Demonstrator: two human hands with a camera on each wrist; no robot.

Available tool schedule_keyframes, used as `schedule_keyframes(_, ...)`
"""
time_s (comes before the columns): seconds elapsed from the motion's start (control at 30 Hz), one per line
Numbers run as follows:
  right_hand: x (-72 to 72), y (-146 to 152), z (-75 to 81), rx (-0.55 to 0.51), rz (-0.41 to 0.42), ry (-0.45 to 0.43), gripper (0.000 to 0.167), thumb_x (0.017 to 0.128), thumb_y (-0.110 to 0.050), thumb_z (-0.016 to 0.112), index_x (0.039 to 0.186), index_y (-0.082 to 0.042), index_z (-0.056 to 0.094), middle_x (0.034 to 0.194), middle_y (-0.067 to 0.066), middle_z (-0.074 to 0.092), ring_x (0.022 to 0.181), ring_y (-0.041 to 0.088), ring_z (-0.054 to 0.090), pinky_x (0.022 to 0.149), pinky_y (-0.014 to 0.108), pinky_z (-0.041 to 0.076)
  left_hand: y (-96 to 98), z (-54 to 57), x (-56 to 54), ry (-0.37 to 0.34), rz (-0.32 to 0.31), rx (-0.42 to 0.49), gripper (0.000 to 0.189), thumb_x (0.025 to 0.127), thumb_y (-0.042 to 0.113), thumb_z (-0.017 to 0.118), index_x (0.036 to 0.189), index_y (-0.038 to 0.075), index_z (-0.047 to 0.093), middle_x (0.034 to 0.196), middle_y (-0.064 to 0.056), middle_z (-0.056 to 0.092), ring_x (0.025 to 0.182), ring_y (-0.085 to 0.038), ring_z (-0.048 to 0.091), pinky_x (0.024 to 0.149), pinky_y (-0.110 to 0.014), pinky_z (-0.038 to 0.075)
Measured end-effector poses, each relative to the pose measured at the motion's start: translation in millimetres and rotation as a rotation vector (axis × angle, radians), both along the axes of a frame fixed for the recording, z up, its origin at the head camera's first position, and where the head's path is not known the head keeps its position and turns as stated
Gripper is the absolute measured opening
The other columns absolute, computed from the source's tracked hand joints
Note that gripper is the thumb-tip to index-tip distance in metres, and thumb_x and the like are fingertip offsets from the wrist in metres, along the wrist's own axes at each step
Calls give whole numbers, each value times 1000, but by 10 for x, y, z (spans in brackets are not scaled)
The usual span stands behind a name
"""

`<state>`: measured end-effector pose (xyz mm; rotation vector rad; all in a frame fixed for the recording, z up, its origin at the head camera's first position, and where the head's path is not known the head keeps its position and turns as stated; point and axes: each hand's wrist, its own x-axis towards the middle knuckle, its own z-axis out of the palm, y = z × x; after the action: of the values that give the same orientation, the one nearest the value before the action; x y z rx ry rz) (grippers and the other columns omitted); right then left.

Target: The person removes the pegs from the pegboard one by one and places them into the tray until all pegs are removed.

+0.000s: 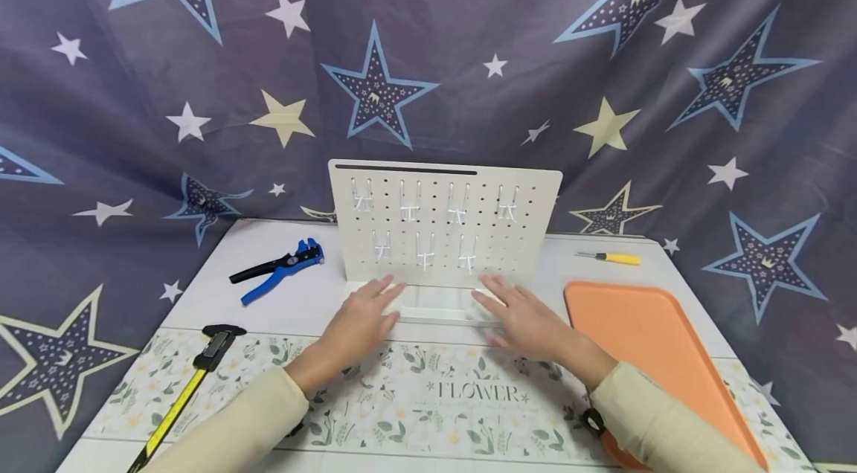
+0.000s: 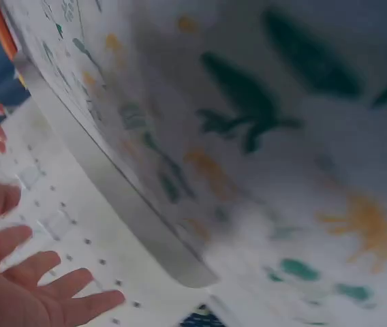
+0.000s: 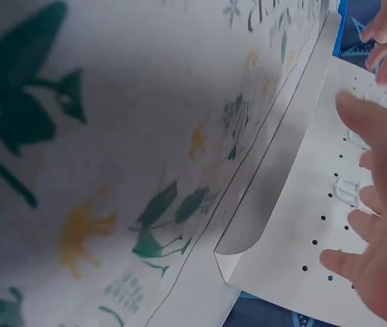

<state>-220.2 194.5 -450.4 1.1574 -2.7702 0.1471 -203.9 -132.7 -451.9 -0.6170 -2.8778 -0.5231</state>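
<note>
A white pegboard (image 1: 455,194) with several white wire hooks (image 1: 410,213) stands upright at the back of the table, with a tray-like ledge (image 1: 435,302) along its foot. My left hand (image 1: 361,317) is at the left end of that ledge, fingers spread and holding nothing. At the other end, my right hand (image 1: 529,317) has its fingers extended and is slightly blurred. In the left wrist view the left hand (image 2: 23,279) faces the perforated panel (image 2: 78,252). The right wrist view has the right hand (image 3: 384,211) beside the board too; contact cannot be told.
Blue-and-black wire strippers (image 1: 284,270) and a yellow-black caliper (image 1: 194,376) lie on the left. On the right are an orange tray (image 1: 636,339) and a yellow-handled screwdriver (image 1: 616,258). A floral mat (image 1: 402,399) covers the front; a small black object (image 1: 592,421) sits near the right sleeve.
</note>
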Motion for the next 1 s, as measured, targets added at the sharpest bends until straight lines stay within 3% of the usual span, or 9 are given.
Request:
schedule_keyframes(0.17, -232, -67, 42, -220, -94, 145, 56, 85, -22, 83, 133, -5, 63, 137, 17, 61, 128, 35, 59, 106, 51, 49, -209, 5, -179, 64, 181, 308, 41, 97, 14, 67, 137, 9, 61, 138, -16, 60, 125, -35, 61, 104, -50, 51)
schedule_keyframes(0.33, -450, -178, 29, -368, -189, 277, 35, 85, -19, 83, 117, -12, 71, 116, 7, 69, 110, 27, 67, 90, 41, 58, -361, 58, -424, 118, 384, 581, 35, 97, 13, 66, 132, 8, 64, 129, -18, 63, 110, -35, 70, 91, -46, 58)
schedule_keyframes(0.47, -563, -287, -9, -396, -211, 321, 30, 84, -18, 83, 112, -14, 73, 112, 3, 72, 104, 23, 69, 82, 37, 59, -415, 111, -631, 146, 470, 736, 38, 97, 13, 67, 134, 7, 62, 129, -19, 65, 110, -37, 71, 101, -46, 52)
schedule_keyframes(0.57, -605, -359, -29, -392, -248, 325, 28, 84, -17, 83, 111, -16, 74, 110, 1, 72, 99, 22, 69, 76, 35, 58, -429, 157, -750, 149, 488, 787, 40, 97, 14, 68, 135, 7, 60, 131, -19, 65, 112, -38, 70, 106, -46, 48)
schedule_keyframes(0.73, -647, -429, -66, -379, -315, 352, 21, 85, -15, 81, 105, -17, 75, 106, 0, 73, 94, 19, 71, 72, 32, 58, -422, 209, -889, 126, 491, 815, 40, 97, 17, 68, 135, 7, 61, 131, -17, 67, 113, -34, 71, 100, -45, 54)
schedule_keyframes(1.0, -707, -488, -150, -417, -252, 477, 16, 82, -10, 84, 94, -18, 76, 96, 0, 73, 86, 20, 72, 66, 35, 58, -457, 219, -997, 72, 526, 796, 29, 97, 24, 70, 122, 8, 69, 115, -15, 75, 101, -31, 72, 87, -42, 55)
